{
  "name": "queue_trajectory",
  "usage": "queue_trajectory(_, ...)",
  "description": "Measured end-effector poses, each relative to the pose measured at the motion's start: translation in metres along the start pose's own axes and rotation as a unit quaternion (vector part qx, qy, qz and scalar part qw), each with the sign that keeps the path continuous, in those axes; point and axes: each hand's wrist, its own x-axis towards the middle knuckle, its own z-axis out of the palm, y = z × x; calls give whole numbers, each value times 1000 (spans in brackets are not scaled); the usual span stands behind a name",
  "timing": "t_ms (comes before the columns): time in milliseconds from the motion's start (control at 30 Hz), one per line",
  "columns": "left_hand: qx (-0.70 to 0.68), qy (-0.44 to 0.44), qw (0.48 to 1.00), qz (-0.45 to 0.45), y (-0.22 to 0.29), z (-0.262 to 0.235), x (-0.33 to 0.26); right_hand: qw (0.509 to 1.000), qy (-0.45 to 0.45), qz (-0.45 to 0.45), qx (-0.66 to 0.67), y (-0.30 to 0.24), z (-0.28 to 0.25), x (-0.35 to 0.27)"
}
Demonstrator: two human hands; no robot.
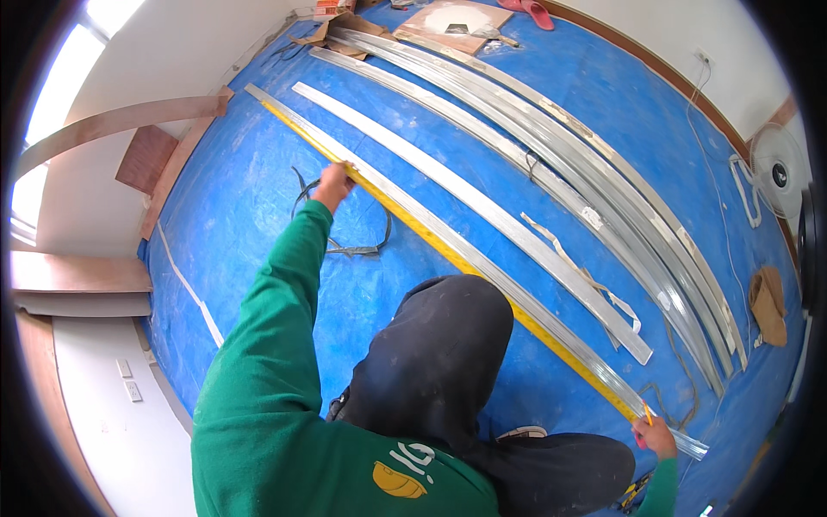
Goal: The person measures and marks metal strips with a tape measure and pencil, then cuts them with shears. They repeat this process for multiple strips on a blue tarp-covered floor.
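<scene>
- Tarp [228,215], blue, spread over floor.
- Metal strips [495,96] lie on it, farther out.
- Silver strip [564,329] runs diagonally past the knee [465,314], on tarp.
- Yellow tape [388,200] lies along its near edge.
- Left hand [334,183] at tape, toward far end; fingers part-curled, can't tell if pinching.
- Right hand [659,438] near other end, fingers closed on pencil [648,414].
</scene>
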Motion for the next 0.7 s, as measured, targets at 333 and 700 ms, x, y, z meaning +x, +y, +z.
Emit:
queue_trajectory(333, -62, -3, 998, 2, -46, 35, -27, 992, -67, -107, -15, -112, 31, 54)
queue_trajectory(700, 19, -143, 989, -22, -44, 73, -113, 970, -191, -152, -12, -359, 90, 109)
